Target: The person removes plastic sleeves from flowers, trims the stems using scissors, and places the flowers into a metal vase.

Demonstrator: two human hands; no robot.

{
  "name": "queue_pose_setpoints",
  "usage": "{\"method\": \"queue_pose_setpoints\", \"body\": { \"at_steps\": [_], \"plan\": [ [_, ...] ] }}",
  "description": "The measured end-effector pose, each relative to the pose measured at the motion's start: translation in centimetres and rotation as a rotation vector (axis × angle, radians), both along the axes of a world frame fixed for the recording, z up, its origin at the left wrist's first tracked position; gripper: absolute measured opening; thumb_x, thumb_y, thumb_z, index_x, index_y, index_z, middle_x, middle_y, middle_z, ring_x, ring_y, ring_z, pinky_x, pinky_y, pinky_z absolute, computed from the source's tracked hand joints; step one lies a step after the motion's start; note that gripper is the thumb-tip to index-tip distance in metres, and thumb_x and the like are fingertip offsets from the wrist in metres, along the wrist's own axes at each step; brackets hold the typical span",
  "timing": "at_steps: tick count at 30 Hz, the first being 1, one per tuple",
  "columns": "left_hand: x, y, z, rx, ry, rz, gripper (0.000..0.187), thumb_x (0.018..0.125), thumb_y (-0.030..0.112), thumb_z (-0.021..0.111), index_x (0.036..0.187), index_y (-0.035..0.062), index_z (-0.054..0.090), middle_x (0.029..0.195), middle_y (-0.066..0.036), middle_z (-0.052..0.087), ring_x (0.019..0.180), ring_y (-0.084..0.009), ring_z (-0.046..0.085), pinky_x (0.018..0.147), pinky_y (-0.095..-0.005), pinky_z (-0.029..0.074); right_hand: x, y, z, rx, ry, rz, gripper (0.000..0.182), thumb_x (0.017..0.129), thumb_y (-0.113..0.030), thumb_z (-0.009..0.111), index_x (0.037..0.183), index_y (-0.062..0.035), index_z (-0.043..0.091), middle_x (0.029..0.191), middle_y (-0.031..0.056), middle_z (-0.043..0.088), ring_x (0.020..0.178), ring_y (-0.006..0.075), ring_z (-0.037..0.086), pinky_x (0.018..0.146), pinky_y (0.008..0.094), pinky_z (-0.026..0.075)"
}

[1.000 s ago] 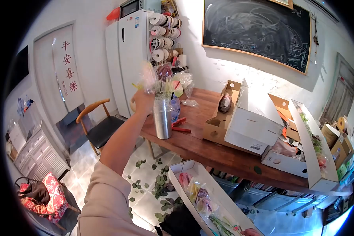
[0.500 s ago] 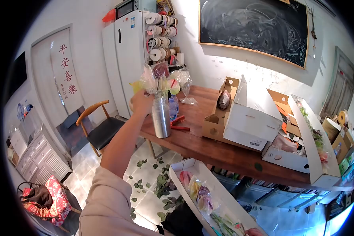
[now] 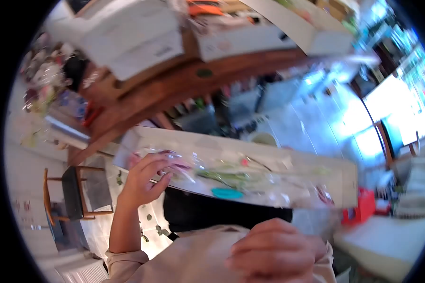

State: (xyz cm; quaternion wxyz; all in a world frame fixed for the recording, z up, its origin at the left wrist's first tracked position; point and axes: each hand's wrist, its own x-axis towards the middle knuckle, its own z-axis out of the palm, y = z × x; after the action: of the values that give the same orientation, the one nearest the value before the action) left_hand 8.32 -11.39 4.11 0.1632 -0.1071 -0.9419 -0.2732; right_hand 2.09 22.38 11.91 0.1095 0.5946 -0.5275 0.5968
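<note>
My left hand (image 3: pixel 146 177) is over the left end of a long white box (image 3: pixel 347 186), its bent fingers beside pink flowers (image 3: pixel 177 165) in clear wrapping. Thumb and fingers are apart, and I see nothing held between them. Green stems (image 3: pixel 224 178) and a teal object (image 3: pixel 226 193) lie in the box's middle. Close to my chest is my right hand (image 3: pixel 276 250), blurred, its fingers curled closed; whatever they may hold is hidden. On the table at left, the silver vase (image 3: pixel 67 129) stands near blurred wrapped flowers (image 3: pixel 47 82).
Beyond the long box runs the wooden table (image 3: pixel 158 101), bearing white cartons (image 3: pixel 137 45). A black-seated chair (image 3: pixel 73 192) stands at left. Leaves lie on the floor. A red box (image 3: pixel 361 206) sits at right near a white surface (image 3: pixel 387 245).
The view has swung right and down. My left hand has left the flowers by the vase and come to the long box. My right hand has moved from the box's end to my chest.
</note>
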Motion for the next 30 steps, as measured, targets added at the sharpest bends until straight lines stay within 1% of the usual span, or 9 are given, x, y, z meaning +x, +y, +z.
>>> {"method": "queue_pose_setpoints", "body": {
  "at_steps": [1, 8, 12, 15, 17, 19, 22, 27, 30],
  "plan": [
    [-0.6, 1.2, -1.3, -0.023, -0.029, -0.075, 0.029, 0.082, 0.003, 0.079, 0.110, 0.0015, 0.071, 0.113, -0.015, 0.071, 0.100, -0.0335, 0.072, 0.084, -0.0414, 0.058, 1.1, 0.2, -0.3, -0.075, 0.079, -0.039, 0.009, 0.092, -0.009, 0.062, 0.101, -0.0062, 0.062, 0.099, 0.0174, 0.069, 0.076, 0.0325, 0.065, 0.066, 0.0424, 0.053],
    [-6.9, 6.3, -2.7, -0.089, -0.359, -0.279, 0.025, 0.087, 0.013, 0.077, 0.109, 0.0032, 0.071, 0.107, -0.013, 0.069, 0.101, -0.0358, 0.068, 0.087, -0.0435, 0.056, 2.3, -3.1, -1.4, -0.341, 0.043, -0.368, 0.016, 0.083, -0.012, 0.065, 0.098, -0.0108, 0.062, 0.093, 0.0150, 0.069, 0.071, 0.0287, 0.063, 0.063, 0.0407, 0.052],
    [-9.9, 8.8, -4.7, -0.079, -0.335, -0.374, 0.023, 0.088, 0.011, 0.074, 0.109, 0.0018, 0.070, 0.106, -0.015, 0.069, 0.100, -0.0370, 0.067, 0.086, -0.0440, 0.055, 2.8, 0.9, -1.5, -0.310, -0.120, -0.120, 0.013, 0.087, -0.014, 0.066, 0.098, -0.0098, 0.062, 0.094, 0.0159, 0.070, 0.071, 0.0280, 0.065, 0.062, 0.0401, 0.052],
    [-12.4, 9.6, -7.1, -0.197, -0.388, -0.374, 0.023, 0.089, 0.013, 0.073, 0.109, 0.0025, 0.071, 0.107, -0.015, 0.069, 0.105, -0.0364, 0.065, 0.091, -0.0446, 0.054, 2.6, 1.4, -3.8, -0.318, -0.210, -0.121, 0.030, 0.090, -0.025, 0.073, 0.113, -0.0104, 0.059, 0.089, 0.0155, 0.071, 0.067, 0.0279, 0.065, 0.059, 0.0421, 0.053],
    [-13.5, 9.6, -9.9, -0.262, -0.452, -0.371, 0.025, 0.090, 0.015, 0.073, 0.112, 0.0035, 0.072, 0.108, -0.015, 0.068, 0.107, -0.0361, 0.064, 0.093, -0.0454, 0.053, 2.5, 1.6, -5.1, -0.276, -0.293, -0.186, 0.029, 0.091, -0.017, 0.073, 0.114, -0.0080, 0.058, 0.087, 0.0146, 0.070, 0.065, 0.0274, 0.065, 0.059, 0.0404, 0.053],
    [-14.4, 10.3, -12.0, -0.270, -0.477, -0.402, 0.027, 0.090, 0.016, 0.073, 0.114, 0.0042, 0.072, 0.107, -0.014, 0.068, 0.108, -0.0359, 0.063, 0.094, -0.0459, 0.052, 2.9, 2.9, -5.7, -0.151, -0.385, -0.226, 0.018, 0.089, 0.008, 0.065, 0.103, -0.0021, 0.058, 0.086, 0.0134, 0.068, 0.067, 0.0263, 0.065, 0.060, 0.0352, 0.053],
    [-14.6, 10.5, -13.1, -0.199, -0.466, -0.445, 0.025, 0.091, 0.016, 0.073, 0.113, 0.0045, 0.072, 0.106, -0.014, 0.066, 0.107, -0.0359, 0.062, 0.093, -0.0463, 0.051, 3.1, 3.9, -6.2, -0.053, -0.468, -0.248, 0.031, 0.079, 0.021, 0.055, 0.102, 0.0003, 0.057, 0.084, 0.0148, 0.067, 0.067, 0.0283, 0.067, 0.061, 0.0364, 0.053],
    [-15.0, 10.4, -13.2, 0.072, -0.327, -0.500, 0.014, 0.095, 0.011, 0.070, 0.106, 0.0035, 0.068, 0.104, -0.014, 0.065, 0.102, -0.0361, 0.063, 0.088, -0.0446, 0.052, 3.6, 4.7, -9.0, -0.060, -0.654, -0.450, 0.030, 0.082, 0.020, 0.053, 0.107, 0.0047, 0.058, 0.087, 0.0173, 0.067, 0.073, 0.0266, 0.067, 0.067, 0.0353, 0.055],
    [-14.3, 10.2, -9.9, 0.273, -0.419, -0.355, 0.010, 0.099, 0.010, 0.064, 0.106, 0.0021, 0.064, 0.102, -0.016, 0.065, 0.095, -0.0361, 0.064, 0.083, -0.0428, 0.052, 3.0, 4.9, -10.2, -0.080, -0.811, -0.576, 0.024, 0.088, 0.018, 0.053, 0.109, 0.0073, 0.059, 0.093, 0.0178, 0.067, 0.081, 0.0218, 0.067, 0.072, 0.0317, 0.055]
  ]
}}
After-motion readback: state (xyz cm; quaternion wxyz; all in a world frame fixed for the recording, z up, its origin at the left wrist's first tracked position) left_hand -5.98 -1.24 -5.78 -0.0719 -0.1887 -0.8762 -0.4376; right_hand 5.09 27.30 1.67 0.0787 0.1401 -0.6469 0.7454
